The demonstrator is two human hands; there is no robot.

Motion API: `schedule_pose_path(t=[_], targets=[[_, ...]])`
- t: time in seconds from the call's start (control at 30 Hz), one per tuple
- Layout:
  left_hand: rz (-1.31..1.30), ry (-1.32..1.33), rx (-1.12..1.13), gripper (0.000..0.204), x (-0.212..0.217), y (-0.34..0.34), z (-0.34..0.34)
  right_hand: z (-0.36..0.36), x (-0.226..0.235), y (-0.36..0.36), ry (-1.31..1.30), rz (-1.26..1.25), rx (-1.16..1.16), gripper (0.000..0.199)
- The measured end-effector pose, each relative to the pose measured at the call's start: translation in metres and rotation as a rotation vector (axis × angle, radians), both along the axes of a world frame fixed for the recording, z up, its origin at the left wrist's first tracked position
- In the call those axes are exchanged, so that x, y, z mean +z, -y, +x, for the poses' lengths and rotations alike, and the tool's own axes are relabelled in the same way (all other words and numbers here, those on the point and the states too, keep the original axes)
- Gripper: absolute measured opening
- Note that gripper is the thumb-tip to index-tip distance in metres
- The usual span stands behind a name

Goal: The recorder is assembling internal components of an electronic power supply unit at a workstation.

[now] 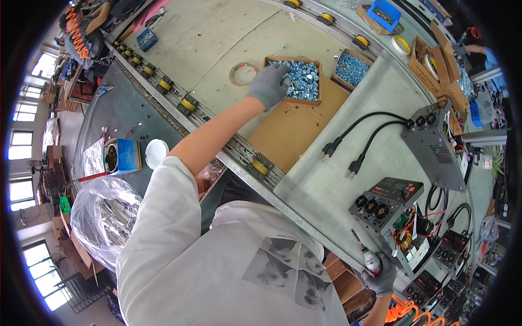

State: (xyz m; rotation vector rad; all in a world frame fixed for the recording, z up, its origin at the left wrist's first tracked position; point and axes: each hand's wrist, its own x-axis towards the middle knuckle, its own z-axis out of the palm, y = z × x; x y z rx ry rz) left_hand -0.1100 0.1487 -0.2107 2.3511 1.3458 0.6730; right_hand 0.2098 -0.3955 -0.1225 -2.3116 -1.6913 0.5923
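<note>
My left hand [268,87], in a grey glove, reaches over the near left edge of a cardboard box [302,101] full of shiny bluish metal fasteners [305,81]. Its fingers are bent together at the fasteners, and what they pinch is too small to make out. Down at the lower right, my gloved right hand [381,278] is closed around a power screwdriver [372,261], its thin bit pointing up and left. Beside that tool stands an opened device [384,204] with a black panel, round sockets, a copper coil and loose wires.
Another fastener box [352,69] and a tape roll [243,75] flank the first box. Flat cardboard [296,130] lies nearer me. Two black plug cords [353,127] run from a grey metal housing [429,141]. A roller rail [187,103] crosses the bench; an orange coiled hose [408,311] hangs lower right.
</note>
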Motion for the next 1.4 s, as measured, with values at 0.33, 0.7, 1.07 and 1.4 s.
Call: schedule_pose_path(t=[0.33, 0.7, 1.07, 1.4], targets=[[0.105, -0.208, -0.251, 0.05, -0.004, -0.031, 0.054, 0.045, -0.064, 0.077, -0.573, -0.332, -0.268, 0.072], [0.122, -0.118, -0.279, 0.048, -0.011, -0.049, 0.011, -0.016, -0.009, -0.013, -0.144, -0.167, 0.191, 0.049], [0.243, -0.139, -0.159, 0.032, -0.021, -0.075, -0.027, -0.034, -0.042, -0.043, -0.247, -0.098, 0.117, 0.08], [0.172, -0.145, -0.16, 0.036, -0.02, -0.069, -0.026, -0.047, -0.014, -0.069, 0.029, 0.033, 0.286, 0.08]])
